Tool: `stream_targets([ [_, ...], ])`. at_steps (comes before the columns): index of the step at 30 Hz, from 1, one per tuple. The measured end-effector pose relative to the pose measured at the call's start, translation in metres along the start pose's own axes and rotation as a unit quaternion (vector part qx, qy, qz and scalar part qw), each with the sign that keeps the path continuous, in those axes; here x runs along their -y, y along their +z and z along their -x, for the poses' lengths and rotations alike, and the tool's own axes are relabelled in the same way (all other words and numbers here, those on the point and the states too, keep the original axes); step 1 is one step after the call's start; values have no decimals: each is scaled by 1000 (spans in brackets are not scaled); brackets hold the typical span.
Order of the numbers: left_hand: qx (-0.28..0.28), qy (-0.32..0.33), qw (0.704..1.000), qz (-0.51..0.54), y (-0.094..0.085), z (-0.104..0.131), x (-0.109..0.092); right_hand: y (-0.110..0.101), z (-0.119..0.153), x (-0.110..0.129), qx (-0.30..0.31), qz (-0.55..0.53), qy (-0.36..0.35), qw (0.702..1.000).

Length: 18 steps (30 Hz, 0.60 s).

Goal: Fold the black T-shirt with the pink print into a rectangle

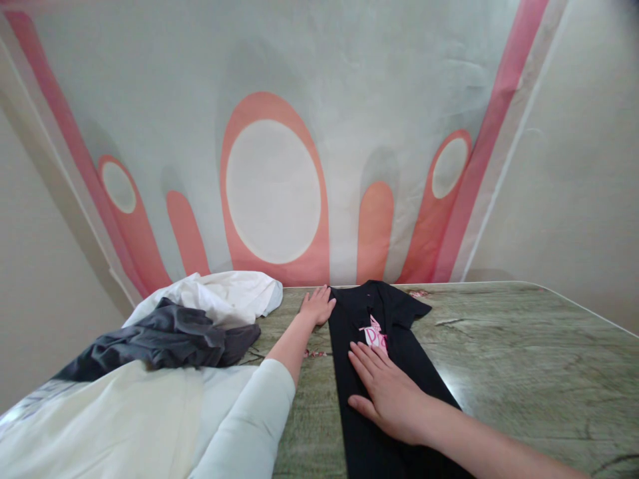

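Observation:
A black T-shirt [357,332] with a pink and white print lies lengthwise on the table, folded narrow, one short sleeve sticking out to the right near its far end. Resting flat on the shirt just below the print is my right hand [387,392], fingers stretched out. My left hand [318,306] reaches to the far left corner of the shirt; its fingers are extended and touch the edge there. Neither hand grips the cloth. Part of the shirt's near end is covered by my right hand and forearm.
On the left is a heap of clothes: a white garment [219,293] at the back, a dark grey garment [170,336] in the middle, a cream garment [144,419] in front. The wood-patterned table [524,359] extends right. Behind it stands a wall covering [329,86] with pink and orange shapes.

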<state>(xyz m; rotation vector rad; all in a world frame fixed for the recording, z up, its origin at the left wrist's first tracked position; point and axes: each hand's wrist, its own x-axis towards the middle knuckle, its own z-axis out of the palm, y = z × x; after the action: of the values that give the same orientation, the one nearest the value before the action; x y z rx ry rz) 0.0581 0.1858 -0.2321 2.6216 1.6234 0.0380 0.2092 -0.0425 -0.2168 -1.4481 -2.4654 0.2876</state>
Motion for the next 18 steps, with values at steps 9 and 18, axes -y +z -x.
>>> stream_targets([
  [9, -60, -73, 995, -18, 6, 14, -12, -2, -1, -2, 5, -20, 8, 1000],
  [18, -69, 116, 991, -13, -13, 61, -73, -28, -6, -5, -36, -72, -35, 996],
])
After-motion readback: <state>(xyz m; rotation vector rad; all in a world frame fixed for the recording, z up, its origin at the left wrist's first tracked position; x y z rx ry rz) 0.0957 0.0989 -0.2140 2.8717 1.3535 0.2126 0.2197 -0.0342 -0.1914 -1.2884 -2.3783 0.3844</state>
